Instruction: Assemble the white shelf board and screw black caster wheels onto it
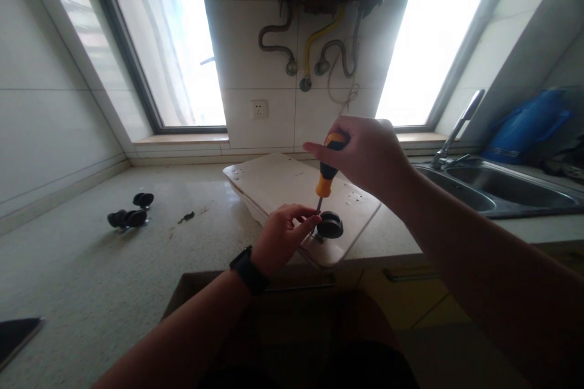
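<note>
My right hand [360, 149] grips the yellow and black handle of a screwdriver [325, 185] from above. The shaft points down, slightly tilted, beside a black caster wheel [330, 225] at the near corner of a white board [278, 179]. My left hand [285, 234], with a black watch on the wrist, pinches thumb and fingers together around the lower end of the shaft. What lies between those fingertips, and the screwdriver's tip, are hidden. Small holes show at the board's other corners.
Several loose black casters [128, 217] lie on the counter [91, 267] at left, with a small dark scrap [186, 217] nearby. At right are a steel sink [515, 185] and faucet [460, 127]. A dark flat object [18, 337] is at the lower left.
</note>
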Available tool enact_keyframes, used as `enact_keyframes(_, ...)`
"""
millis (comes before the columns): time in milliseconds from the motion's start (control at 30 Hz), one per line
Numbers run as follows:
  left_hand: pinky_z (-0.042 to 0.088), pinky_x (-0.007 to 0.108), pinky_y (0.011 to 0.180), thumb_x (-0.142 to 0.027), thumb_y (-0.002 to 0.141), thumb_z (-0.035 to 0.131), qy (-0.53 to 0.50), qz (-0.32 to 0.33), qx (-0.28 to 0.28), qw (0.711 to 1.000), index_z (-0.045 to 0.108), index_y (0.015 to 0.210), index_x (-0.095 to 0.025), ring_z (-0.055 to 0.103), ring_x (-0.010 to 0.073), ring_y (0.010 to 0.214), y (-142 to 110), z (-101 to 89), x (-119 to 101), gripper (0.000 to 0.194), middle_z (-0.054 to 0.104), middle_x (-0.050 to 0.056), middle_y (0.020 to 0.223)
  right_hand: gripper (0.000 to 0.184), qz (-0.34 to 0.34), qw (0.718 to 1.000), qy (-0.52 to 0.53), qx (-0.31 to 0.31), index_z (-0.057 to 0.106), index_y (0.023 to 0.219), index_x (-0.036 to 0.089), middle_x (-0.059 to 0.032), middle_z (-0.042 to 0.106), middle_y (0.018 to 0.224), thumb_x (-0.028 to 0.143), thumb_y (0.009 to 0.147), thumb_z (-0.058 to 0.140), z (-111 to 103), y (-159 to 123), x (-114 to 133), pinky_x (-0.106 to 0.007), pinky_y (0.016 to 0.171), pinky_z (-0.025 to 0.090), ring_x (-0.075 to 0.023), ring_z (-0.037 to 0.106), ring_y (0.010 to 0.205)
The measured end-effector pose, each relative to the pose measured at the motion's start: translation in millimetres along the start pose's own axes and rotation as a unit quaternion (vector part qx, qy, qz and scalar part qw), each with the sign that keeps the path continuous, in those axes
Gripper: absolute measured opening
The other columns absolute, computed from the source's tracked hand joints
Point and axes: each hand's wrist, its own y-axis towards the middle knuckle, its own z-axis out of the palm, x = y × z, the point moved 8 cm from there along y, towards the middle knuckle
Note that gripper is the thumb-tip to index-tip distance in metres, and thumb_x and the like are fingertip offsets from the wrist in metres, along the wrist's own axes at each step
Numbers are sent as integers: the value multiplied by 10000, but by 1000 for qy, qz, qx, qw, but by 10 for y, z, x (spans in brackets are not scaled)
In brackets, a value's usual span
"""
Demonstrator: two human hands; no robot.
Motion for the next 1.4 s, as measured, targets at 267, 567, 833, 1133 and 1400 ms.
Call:
enact_keyframes(267, 432, 296, 713, -404, 968, 663, 8, 1, 1, 1000, 779, 1015, -225, 619, 188, 810, 13, 5, 5, 219, 755, 36, 947, 364, -55, 927, 294, 225, 651, 1231, 263, -57, 696, 1136, 273, 879, 560, 173, -60, 44, -343, 755, 561, -195, 677, 936)
enact_keyframes(567, 439, 293, 702, -392, 984, 632, 8, 0, 4, 1000, 778, 1042, -219, 630, 191, 818, 16, 22, 25, 233, 759, 45, 965, 396, -19, 961, 224, 159, 746, 1064, 234, -30, 725, 894, 435, 732, 823, 96, 14, -147, -344, 700, 565, -175, 661, 737)
enact_keyframes(833, 460, 286, 704, -428, 958, 670, -3, -6, -1, 1000, 774, 1020, -203, 641, 189, 798, 11, 31, 21, 256, 753, 54, 936, 377, -35, 999, 23, -6, 694, 764, 215, -23, 643, 671, 584, 776, 772, -31, -27, 64, -351, 631, 463, -170, 559, 601)
enact_keyframes(1133, 457, 289, 729, -389, 971, 656, -17, -11, -2, 1000, 780, 1003, -205, 646, 190, 824, 21, 47, 40, 224, 763, 41, 963, 451, -51, 904, 345, 246, 661, 1274, 257, -65, 703, 1209, 318, 827, 665, 201, -25, -39, -398, 897, 563, -229, 682, 1054)
enact_keyframes(1400, 468, 283, 712, -419, 973, 644, -20, -20, 4, 1000, 775, 1071, -204, 657, 193, 841, 10, 56, 74, 269, 766, 55, 986, 467, 39, 994, 91, 36, 589, 778, 224, -16, 641, 708, 590, 644, 848, -4, -2, -195, -328, 537, 423, -161, 539, 596)
